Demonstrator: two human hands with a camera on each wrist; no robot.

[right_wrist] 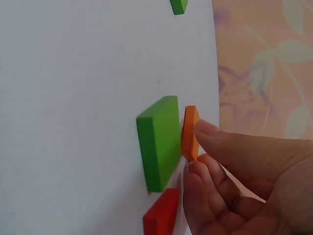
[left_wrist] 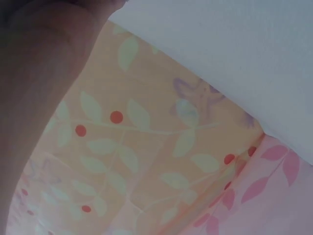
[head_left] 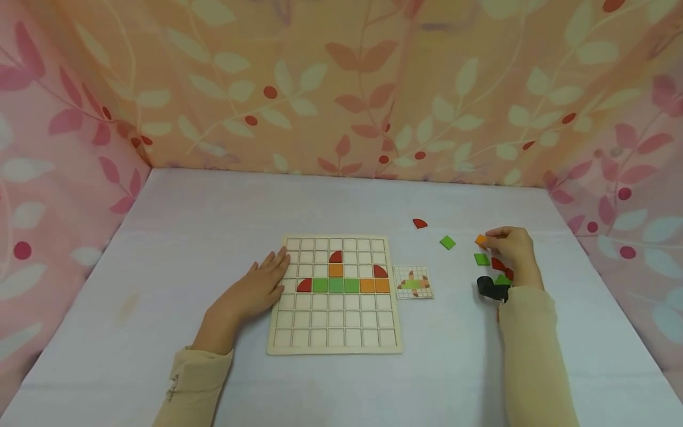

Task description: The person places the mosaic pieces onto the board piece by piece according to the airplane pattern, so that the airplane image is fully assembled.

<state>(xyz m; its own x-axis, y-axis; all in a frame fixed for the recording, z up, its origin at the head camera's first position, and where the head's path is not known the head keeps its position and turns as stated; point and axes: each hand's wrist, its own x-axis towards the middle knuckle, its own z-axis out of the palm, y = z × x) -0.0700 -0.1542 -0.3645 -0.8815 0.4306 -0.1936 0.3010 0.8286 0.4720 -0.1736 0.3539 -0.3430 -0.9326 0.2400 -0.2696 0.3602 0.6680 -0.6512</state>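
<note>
My left hand (head_left: 258,284) rests on the left edge of the pale gridded board (head_left: 336,326), its fingers fairly straight. Red quarter-round, green and orange square tiles (head_left: 335,285) fill a row and a few cells above it. At the right, my right hand (head_left: 512,246) pinches a small orange square tile (right_wrist: 190,133) with thumb and fingers, low over the cloth. Close beside it lies a green square tile (right_wrist: 159,144), with a red tile (right_wrist: 161,215) nearer the wrist. Only the left forearm and part of that hand show in the left wrist view.
A small pattern card (head_left: 413,281) lies against the board's right side. Beyond it are a red quarter-round tile (head_left: 420,223) and a green tile (head_left: 447,242). More loose tiles lie partly hidden under my right wrist, which wears a black camera (head_left: 492,289). Leaf-patterned curtains (head_left: 341,89) surround the table.
</note>
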